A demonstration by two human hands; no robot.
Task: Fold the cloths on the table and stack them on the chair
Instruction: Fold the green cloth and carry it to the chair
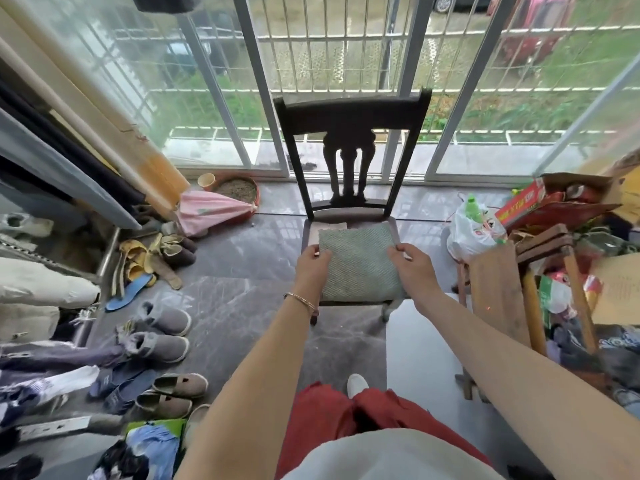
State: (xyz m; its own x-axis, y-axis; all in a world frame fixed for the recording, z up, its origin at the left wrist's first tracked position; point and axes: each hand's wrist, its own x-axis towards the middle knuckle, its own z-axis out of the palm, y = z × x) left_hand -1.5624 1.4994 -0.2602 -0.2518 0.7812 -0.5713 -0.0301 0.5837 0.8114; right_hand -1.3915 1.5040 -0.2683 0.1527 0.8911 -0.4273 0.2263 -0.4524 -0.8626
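Cloth, green and already folded into a neat rectangle, lay flat on the seat of the dark wooden chair, filling most of it. The left hand gripped its left edge and the right hand its right edge, thumbs on top and fingers curled at the sides, so both were clamped on the fabric rather than free. By my reading, the folding of this piece was done and it was being set in place; letting go was all that remained for it. A pale strip showed on the seat behind it, possibly another folded piece or just the seat pad. The table was out of sight, so how many cloths were left to fold could not be judged.
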